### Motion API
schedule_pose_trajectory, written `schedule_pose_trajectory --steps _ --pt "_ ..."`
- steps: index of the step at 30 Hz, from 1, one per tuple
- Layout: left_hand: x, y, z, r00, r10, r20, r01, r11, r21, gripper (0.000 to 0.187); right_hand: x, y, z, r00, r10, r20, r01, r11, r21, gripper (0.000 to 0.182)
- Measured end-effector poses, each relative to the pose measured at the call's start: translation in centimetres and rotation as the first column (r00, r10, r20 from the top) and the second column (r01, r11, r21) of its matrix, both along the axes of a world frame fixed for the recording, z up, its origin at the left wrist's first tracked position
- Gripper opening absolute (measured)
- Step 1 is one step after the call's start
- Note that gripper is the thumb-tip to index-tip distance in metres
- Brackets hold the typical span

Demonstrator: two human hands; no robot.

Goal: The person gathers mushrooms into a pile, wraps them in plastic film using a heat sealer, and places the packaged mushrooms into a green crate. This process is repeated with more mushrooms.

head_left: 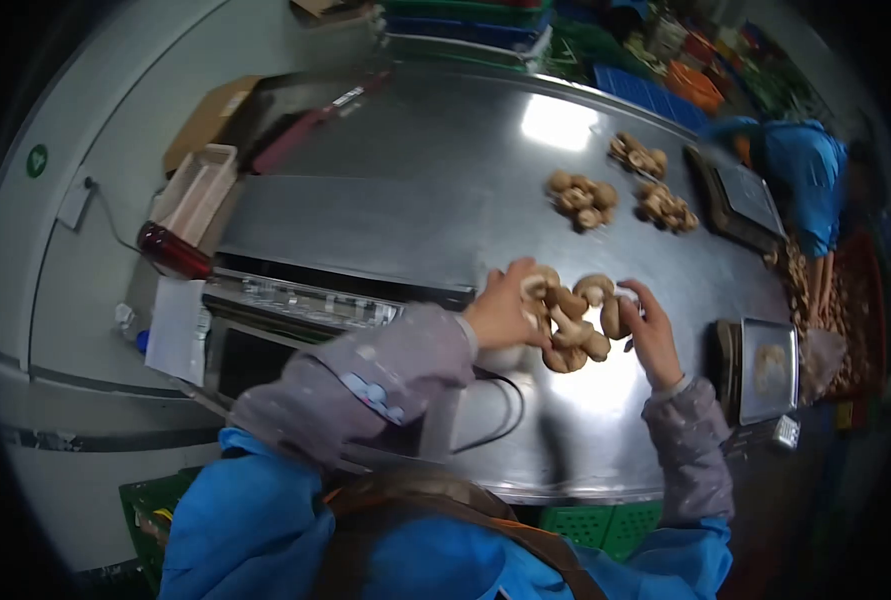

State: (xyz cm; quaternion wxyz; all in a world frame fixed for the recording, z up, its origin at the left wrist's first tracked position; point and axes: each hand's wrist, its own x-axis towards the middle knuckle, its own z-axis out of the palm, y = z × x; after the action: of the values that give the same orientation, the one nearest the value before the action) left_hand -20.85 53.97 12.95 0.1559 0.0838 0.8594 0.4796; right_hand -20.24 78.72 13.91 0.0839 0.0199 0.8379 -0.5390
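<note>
Double handful of mushrooms, one hand on each side.
The mushrooms (566,359) are bunched between the left hand (502,312) and the right hand (655,345), over the metal table (385,150). Left fingers are curled round one side of the bunch, right thumb and fingers close in on the other; can't tell if the lowest caps touch the metal. Three loose piles (582,202) sit farther across, near a scale (743,195). My guess: each one's light, a bit spongy and not very slippery, but caps would bruise or tear if squeezed and stems could snap. I'd cup them from the sides and underneath, with gentle pressure on the thick caps, since a loose bunch can shed one through any gap.
</note>
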Motion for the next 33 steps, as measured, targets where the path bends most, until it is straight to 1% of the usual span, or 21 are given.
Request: schedule_pose_trajectory --steps 1,2,3,5,6,8,9,12,16,17,19,20,21,22,24,25,26,28,30,32,33 --pt "-1.3 -3.5 0.5 0.993 -0.026 -0.114 0.021 0.999 -0.039 0.108 -1.1 -3.2 2.2 0.997 0.082 0.011 -0.081 0.996 -0.024 0.033" --pt "-2.7 -7.2 1.2 0.993 -0.063 -0.104 0.081 0.98 0.181 0.105 -2.6 -6.1 2.4 0.991 0.134 -0.028 -0.136 0.989 -0.062 0.033" --pt "-3.3 -10.8 2.7 0.991 0.0 -0.137 0.015 0.993 0.114 0.101 -3.4 -9.8 4.3 0.981 0.189 0.052 -0.186 0.981 -0.062 0.036" --pt "-5.6 -18.5 3.2 0.997 -0.045 -0.069 0.054 0.99 0.129 0.099 -5.7 -16.6 4.1 0.967 0.239 0.083 -0.232 0.969 -0.09 0.043" --pt "-5.5 -21.4 5.2 0.997 -0.03 -0.072 0.03 1.0 0.0 0.099 -7.2 -19.6 2.6 0.961 0.275 0.029 -0.273 0.96 -0.057 0.047" --pt "-7.1 -26.7 3.7 0.986 -0.051 -0.159 0.039 0.996 -0.077 0.099 -9.0 -25.2 0.2 0.955 0.298 0.007 -0.297 0.953 -0.051 0.053" --pt "-7.2 -28.5 3.1 0.995 -0.025 -0.095 0.018 0.997 -0.072 0.099 -9.2 -27.4 0.1 0.955 0.288 0.072 -0.288 0.957 -0.022 0.05" --pt "-7.4 -31.3 -0.2 0.999 0.037 0.015 -0.035 0.996 -0.084 0.099 -10.3 -30.2 -3.5 0.956 0.291 -0.041 -0.285 0.952 0.117 0.049" --pt "-7.4 -33.1 -2.1 0.999 -0.036 -0.038 0.031 0.99 -0.141 0.101 -9.5 -29.1 -2.3 0.942 0.334 -0.029 -0.306 0.892 0.334 0.049" --pt "-7.6 -34.4 -3.3 0.999 -0.005 0.034 0.009 0.995 -0.095 0.097 -8.6 -27.7 -1.4 0.934 0.355 -0.045 -0.309 0.864 0.398 0.049" --pt "-3.1 -36.2 2.8 0.997 -0.063 -0.038 0.053 0.976 -0.212 0.079 -5.5 -23.8 3.3 0.801 0.595 -0.065 -0.443 0.664 0.602 0.034" --pt "-1.1 -38.4 4.1 0.946 -0.237 -0.223 0.147 0.923 -0.356 0.061 -3.5 -22.4 6.2 0.758 0.652 0.031 -0.513 0.566 0.645 0.026" --pt "0.6 -40.1 4.8 0.831 -0.418 -0.368 0.196 0.838 -0.508 0.049 -1.9 -20.4 5.5 0.697 0.717 -0.003 -0.564 0.552 0.614 0.026" --pt "1.7 -40.4 5.4 0.838 -0.416 -0.354 0.202 0.838 -0.506 0.049 -0.3 -19.8 5.4 0.597 0.799 -0.076 -0.504 0.446 0.74 0.036" --pt "3.7 -40.8 5.7 0.685 -0.615 -0.39 0.106 0.614 -0.782 0.042 1.1 -20.3 2.8 0.551 0.832 -0.061 -0.444 0.355 0.823 0.045" --pt "3.4 -40.8 3.4 0.598 -0.638 -0.486 0.066 0.643 -0.763 0.04 1.2 -21.2 1.5 0.552 0.833 -0.045 -0.504 0.376 0.777 0.052" --pt "3.3 -40.4 2.2 0.607 -0.628 -0.488 0.056 0.646 -0.761 0.04 1.0 -21.8 -0.7 0.58 0.808 -0.106 -0.467 0.436 0.769 0.037" --pt "3.0 -39.0 1.0 0.644 -0.552 -0.529 0.081 0.737 -0.671 0.034 1.2 -23.3 -2.3 0.716 0.616 -0.327 -0.37 0.733 0.571 0.019" --pt "3.6 -39.3 0.4 0.688 -0.518 -0.509 0.071 0.745 -0.663 0.029 1.6 -23.5 -2.9 0.897 0.388 -0.212 -0.336 0.91 0.244 0.005" --pt "4.2 -41.4 0.4 0.899 -0.35 -0.262 0.223 0.882 -0.414 0.024 2.3 -21.4 -1.1 0.9 0.435 -0.015 -0.432 0.897 0.092 0.006" --pt "5.1 -42.3 0.5 0.961 -0.246 -0.124 0.233 0.966 -0.109 0.023 2.5 -20.3 0.5 0.871 0.481 0.1 -0.482 0.876 -0.016 0.01"
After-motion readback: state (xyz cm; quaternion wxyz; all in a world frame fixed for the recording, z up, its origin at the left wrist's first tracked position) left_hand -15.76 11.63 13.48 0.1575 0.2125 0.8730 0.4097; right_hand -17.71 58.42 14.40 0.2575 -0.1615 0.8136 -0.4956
